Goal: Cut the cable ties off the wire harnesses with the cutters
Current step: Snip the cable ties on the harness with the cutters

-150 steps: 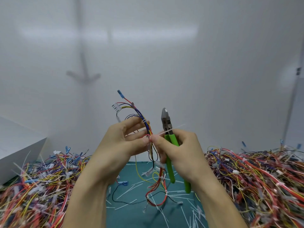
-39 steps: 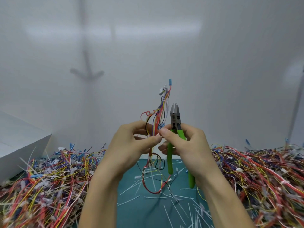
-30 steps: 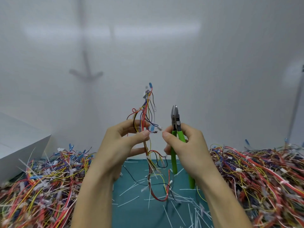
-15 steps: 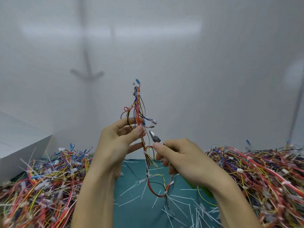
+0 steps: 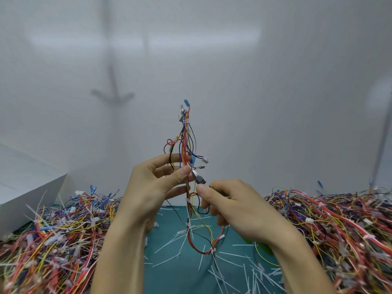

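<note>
My left hand (image 5: 152,187) pinches a multicoloured wire harness (image 5: 185,141) between thumb and fingers and holds it upright in front of me. White cable ties wrap the harness near its top and lower down. My right hand (image 5: 235,211) grips the green-handled cutters (image 5: 198,178). Their grey jaws point up and left and touch the harness right beside my left thumb. The handles are mostly hidden under my right hand, with a bit of green (image 5: 264,249) showing below the wrist. The harness's lower loop (image 5: 203,240) hangs down to the mat.
Big heaps of coloured wire harnesses lie on the left (image 5: 53,240) and on the right (image 5: 339,230). Between them a teal mat (image 5: 184,276) is strewn with several cut white tie pieces. A white box (image 5: 23,187) stands at the far left, and a white wall stands behind.
The cutters tipped from upright to pointing at the harness, and their jaws moved in against the wires by my left thumb. The harness stands straighter in my left hand.
</note>
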The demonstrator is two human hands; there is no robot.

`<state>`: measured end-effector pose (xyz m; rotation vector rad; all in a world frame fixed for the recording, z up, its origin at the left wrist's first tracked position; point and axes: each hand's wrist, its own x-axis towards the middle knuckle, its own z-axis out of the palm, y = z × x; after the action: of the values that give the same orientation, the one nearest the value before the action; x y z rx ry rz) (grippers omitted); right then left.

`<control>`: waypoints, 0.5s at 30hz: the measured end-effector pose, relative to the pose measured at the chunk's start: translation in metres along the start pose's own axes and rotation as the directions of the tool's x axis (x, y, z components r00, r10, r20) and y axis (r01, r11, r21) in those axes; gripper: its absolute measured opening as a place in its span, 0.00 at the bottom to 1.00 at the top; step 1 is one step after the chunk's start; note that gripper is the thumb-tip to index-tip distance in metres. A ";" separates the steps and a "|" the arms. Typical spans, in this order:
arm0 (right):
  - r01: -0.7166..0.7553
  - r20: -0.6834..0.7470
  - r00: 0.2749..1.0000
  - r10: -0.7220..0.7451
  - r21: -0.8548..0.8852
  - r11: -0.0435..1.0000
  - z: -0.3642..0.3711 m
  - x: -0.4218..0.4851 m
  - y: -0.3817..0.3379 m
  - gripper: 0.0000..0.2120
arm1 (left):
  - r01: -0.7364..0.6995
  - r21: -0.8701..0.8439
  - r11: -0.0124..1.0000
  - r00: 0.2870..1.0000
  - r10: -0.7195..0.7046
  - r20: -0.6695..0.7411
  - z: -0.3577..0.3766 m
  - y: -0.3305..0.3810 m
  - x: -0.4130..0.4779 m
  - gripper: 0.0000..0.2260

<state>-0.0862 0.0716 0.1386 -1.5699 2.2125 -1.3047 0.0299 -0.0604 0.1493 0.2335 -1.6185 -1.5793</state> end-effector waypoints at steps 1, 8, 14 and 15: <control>0.001 0.001 1.000 -0.001 0.002 1.000 0.000 0.000 0.000 0.24 | -0.001 -0.004 1.000 1.000 0.001 -0.009 0.000 0.000 0.000 0.12; 0.020 0.006 1.000 -0.020 0.007 1.000 0.001 0.001 0.000 0.24 | 0.005 -0.037 0.999 1.000 -0.006 -0.005 0.000 0.000 0.000 0.11; 0.027 0.013 1.000 -0.027 0.012 1.000 0.000 0.001 0.001 0.25 | 0.011 -0.058 0.998 1.000 -0.012 -0.012 0.000 0.000 0.000 0.11; 0.024 0.011 1.000 -0.024 0.015 1.000 0.000 0.001 0.001 0.25 | 0.013 -0.066 0.998 1.000 -0.013 -0.012 0.001 0.000 0.000 0.11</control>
<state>-0.0873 0.0708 0.1379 -1.5996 2.1784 -1.3130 0.0296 -0.0598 0.1497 0.2185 -1.5561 -1.6349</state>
